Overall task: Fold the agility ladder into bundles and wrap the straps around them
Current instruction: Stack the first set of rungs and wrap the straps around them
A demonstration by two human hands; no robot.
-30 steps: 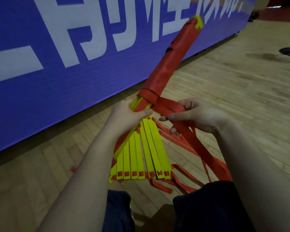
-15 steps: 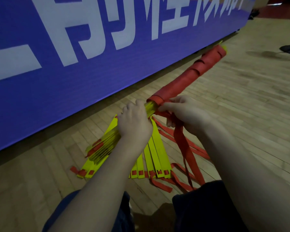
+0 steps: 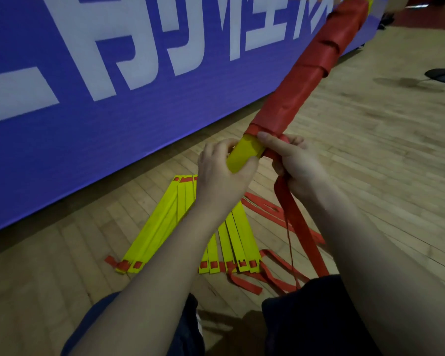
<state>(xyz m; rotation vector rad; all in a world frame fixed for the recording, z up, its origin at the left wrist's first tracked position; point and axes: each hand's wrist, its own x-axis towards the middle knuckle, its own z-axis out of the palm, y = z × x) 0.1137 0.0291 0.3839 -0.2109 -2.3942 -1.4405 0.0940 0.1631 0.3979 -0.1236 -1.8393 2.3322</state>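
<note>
Left hand (image 3: 224, 176) and right hand (image 3: 299, 165) meet at the near end of the bundle (image 3: 303, 83), with the next turn of strap (image 3: 299, 227) due between them.

The left hand grips the bare yellow end. The right hand, just beside it, pinches the red strap against the edge of the wrap, thumb on top. From there the bundle's long axis runs up and away to the right, its far tip in front of the blue banner (image 3: 113, 80). The bare yellow stretch under the left hand likely takes the next turn. The strap's slack hangs from the right hand to the floor (image 3: 383, 155). Loose yellow rungs (image 3: 162, 224) lie fanned beneath the forearms, and their red tails near the slack could snag it.
</note>
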